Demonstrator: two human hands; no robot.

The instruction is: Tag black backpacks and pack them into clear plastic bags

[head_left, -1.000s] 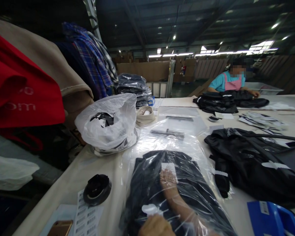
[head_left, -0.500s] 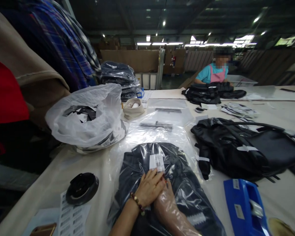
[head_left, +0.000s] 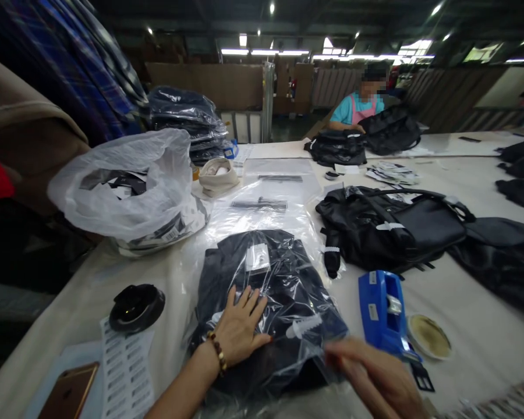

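A dark backpack or similar soft bag lies on the table inside a clear plastic bag (head_left: pixel 283 285), with a white label (head_left: pixel 257 258) near its top. My left hand (head_left: pixel 240 326), with a beaded bracelet at the wrist, lies flat on the plastic, fingers spread. At the lower right corner of the plastic is my right hand (head_left: pixel 371 372), outside the bag. Its fingers are drawn together as in a pinch, and the fingertips are blurred. Whether they grip the plastic edge, I cannot make out. More clear plastic bags (head_left: pixel 262 218) lie flat beyond.
To the right are a blue tape dispenser (head_left: pixel 379 308), a tape roll (head_left: pixel 430 336) and black bags (head_left: pixel 393 227). At left stand a white plastic sack (head_left: pixel 126 215) of tags, a black round object (head_left: pixel 136 308), barcode stickers (head_left: pixel 126 372) and a phone (head_left: pixel 70 393). A co-worker (head_left: pixel 358 107) handles black bags across the table.
My right hand has come out from under the plastic and moved right. My left hand has shifted down-left and spread flat. The view has turned right; the co-worker has raised a black bag.
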